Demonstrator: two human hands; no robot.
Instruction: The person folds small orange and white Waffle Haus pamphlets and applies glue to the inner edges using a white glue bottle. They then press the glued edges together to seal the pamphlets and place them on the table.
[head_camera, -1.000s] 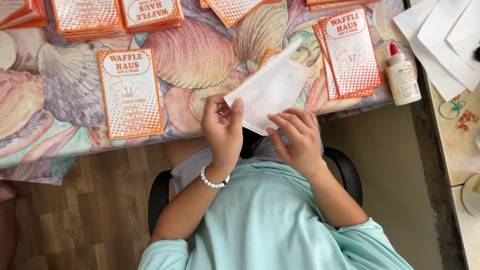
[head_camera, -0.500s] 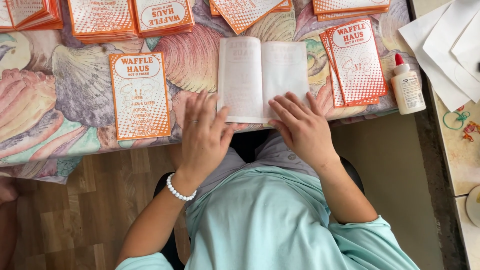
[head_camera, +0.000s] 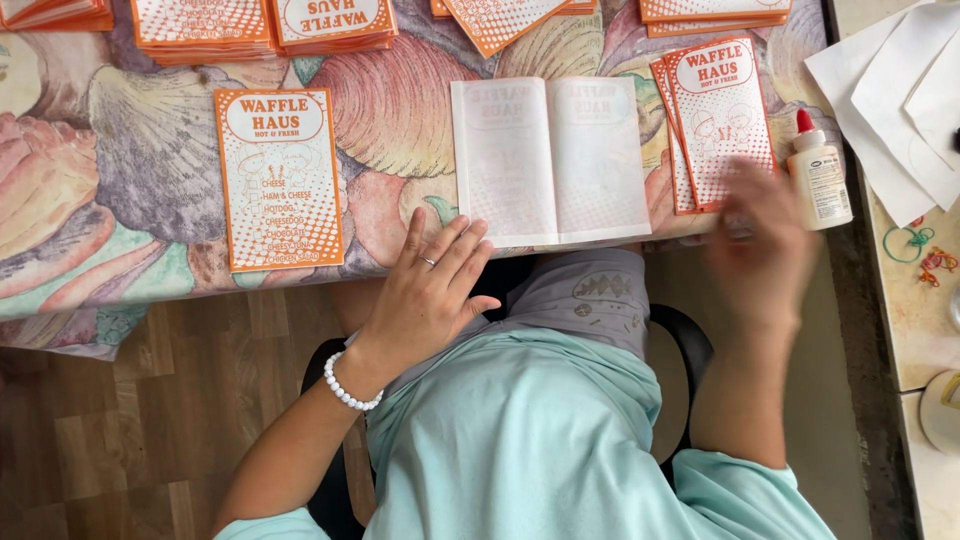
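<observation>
Left hand (head_camera: 430, 290) flat beside unfolded white bag (head_camera: 550, 160)

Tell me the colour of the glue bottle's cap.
Red: the glue bottle is white with a red cap, seen best in the head view.

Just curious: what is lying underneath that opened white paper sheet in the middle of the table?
The opened white paper sheet lies flat on the shell-patterned tablecloth. The left hand rests at its lower left corner. Whether anything else lies beneath the sheet is hidden.
</observation>
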